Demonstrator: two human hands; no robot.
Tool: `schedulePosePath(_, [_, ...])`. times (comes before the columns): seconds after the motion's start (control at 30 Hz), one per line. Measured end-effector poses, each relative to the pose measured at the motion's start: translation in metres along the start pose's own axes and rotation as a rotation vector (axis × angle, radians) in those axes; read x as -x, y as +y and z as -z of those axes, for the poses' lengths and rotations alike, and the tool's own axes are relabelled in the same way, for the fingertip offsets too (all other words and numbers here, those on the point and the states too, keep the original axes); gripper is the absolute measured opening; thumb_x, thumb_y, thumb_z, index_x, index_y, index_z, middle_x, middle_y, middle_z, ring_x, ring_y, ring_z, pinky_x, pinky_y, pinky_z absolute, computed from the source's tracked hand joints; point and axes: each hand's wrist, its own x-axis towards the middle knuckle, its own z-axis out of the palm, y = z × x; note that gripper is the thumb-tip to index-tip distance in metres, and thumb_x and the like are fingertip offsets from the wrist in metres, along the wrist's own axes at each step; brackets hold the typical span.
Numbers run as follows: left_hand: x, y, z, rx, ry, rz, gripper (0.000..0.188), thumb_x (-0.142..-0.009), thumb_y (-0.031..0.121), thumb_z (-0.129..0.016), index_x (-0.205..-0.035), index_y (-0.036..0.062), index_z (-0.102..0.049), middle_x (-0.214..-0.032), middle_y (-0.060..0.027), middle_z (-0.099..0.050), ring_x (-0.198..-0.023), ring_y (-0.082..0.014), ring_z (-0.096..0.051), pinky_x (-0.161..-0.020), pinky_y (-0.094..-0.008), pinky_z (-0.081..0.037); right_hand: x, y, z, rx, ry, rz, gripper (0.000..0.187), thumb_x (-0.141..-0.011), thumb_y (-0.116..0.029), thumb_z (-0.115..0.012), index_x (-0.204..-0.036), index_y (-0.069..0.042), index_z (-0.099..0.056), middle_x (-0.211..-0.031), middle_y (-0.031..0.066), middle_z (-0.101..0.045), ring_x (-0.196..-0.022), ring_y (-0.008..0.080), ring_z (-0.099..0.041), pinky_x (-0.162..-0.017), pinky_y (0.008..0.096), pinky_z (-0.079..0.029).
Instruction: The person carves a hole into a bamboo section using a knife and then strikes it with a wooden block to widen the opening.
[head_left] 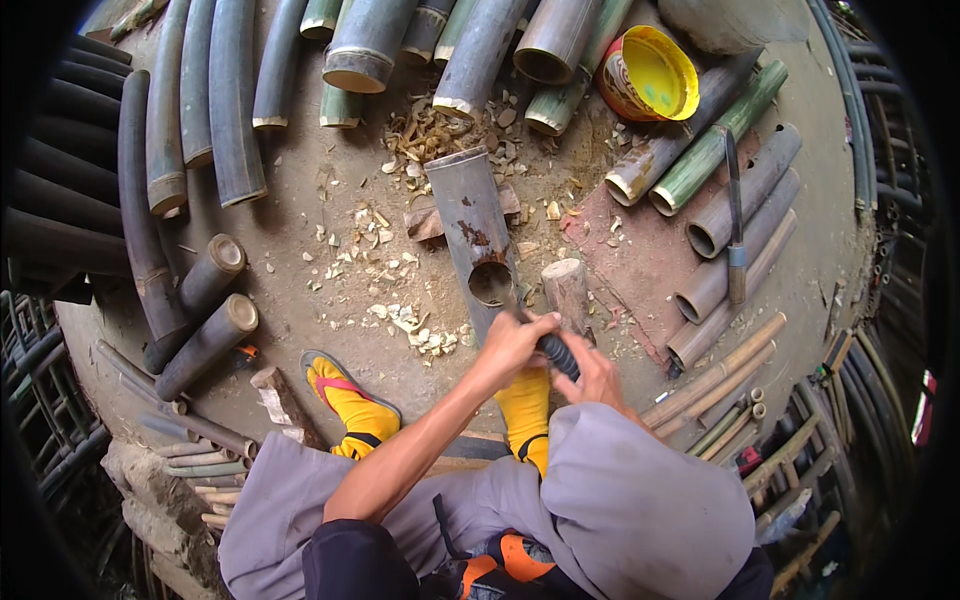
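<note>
A grey bamboo tube point(463, 205) lies lengthwise in front of me, its far part resting on a wood block point(425, 224). Its upper side has a round hole point(491, 284) and brown scraped patches. Close to the hole, my right hand point(592, 378) is closed round the ribbed black handle point(558, 356) of a hand tool; the tool's working end is blurred and partly hidden. My left hand point(515, 345) is closed at the front of the handle, over the tube's near end. My foot in a yellow sock point(523, 408) is by that end.
Bamboo tubes point(232, 100) lie at the far side, with more at left and right. A yellow-lined tin point(650, 75) stands at the far right. A sickle-like blade tool point(737, 215) rests on tubes. Shavings point(410, 325) cover the floor; a short log point(566, 290) stands near the tube.
</note>
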Motion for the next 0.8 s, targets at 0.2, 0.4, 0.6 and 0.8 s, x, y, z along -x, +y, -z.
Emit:
schedulePosePath(0.2, [-0.018, 0.014, -0.008, 0.44, -0.038, -0.144, 0.02, -0.087, 0.015, -0.063, -0.093, -0.0045, -0.064, -0.089, -0.0098, -0.064, -0.077, -0.018, -0.066, -0.061, -0.0313, -0.059, -0.07, -0.043, 0.061, 0.511, -0.212, 0.036, 0.052, -0.069, -0.018, -0.072, -0.117, -0.011, -0.055, -0.082, 0.0125, -0.06, -0.075, 0.0328, -0.061, -0.067, 0.0434, -0.05])
schedulePosePath(0.4, [-0.004, 0.012, 0.002, 0.912, -0.259, -0.316, 0.02, -0.092, 0.014, -0.058, -0.105, -0.0015, -0.058, -0.103, -0.0121, -0.062, -0.092, -0.0217, -0.065, -0.076, -0.0374, -0.059, -0.111, -0.081, 0.077, 0.903, -0.298, 0.42, 0.034, -0.072, -0.017, -0.066, -0.104, -0.007, -0.06, -0.08, 0.0104, -0.063, -0.074, 0.0241, -0.063, -0.062, 0.0369, -0.049])
schedulePosePath(0.6, [-0.01, -0.003, 0.003, 1.202, -0.374, -0.405, 0.021, -0.092, 0.013, -0.058, -0.11, 0.0023, -0.055, -0.113, -0.011, -0.059, -0.104, -0.0209, -0.061, -0.088, -0.0374, -0.055, -0.131, -0.097, 0.067, 1.15, -0.251, 0.731, 0.03, -0.073, -0.02, -0.061, -0.1, -0.005, -0.061, -0.074, 0.0052, -0.056, -0.068, 0.0178, -0.055, -0.058, 0.0312, -0.039])
schedulePosePath(0.8, [-0.013, -0.013, 0.001, 1.454, -0.482, -0.382, 0.029, -0.093, 0.013, -0.059, -0.119, 0.0053, -0.051, -0.125, -0.0114, -0.054, -0.116, -0.0206, -0.054, -0.099, -0.0352, -0.049, -0.142, -0.097, 0.052, 1.177, -0.186, 1.007, 0.022, -0.076, -0.02, -0.061, -0.09, -0.004, -0.064, -0.074, 0.0051, -0.058, -0.07, 0.0169, -0.055, -0.062, 0.0299, -0.04])
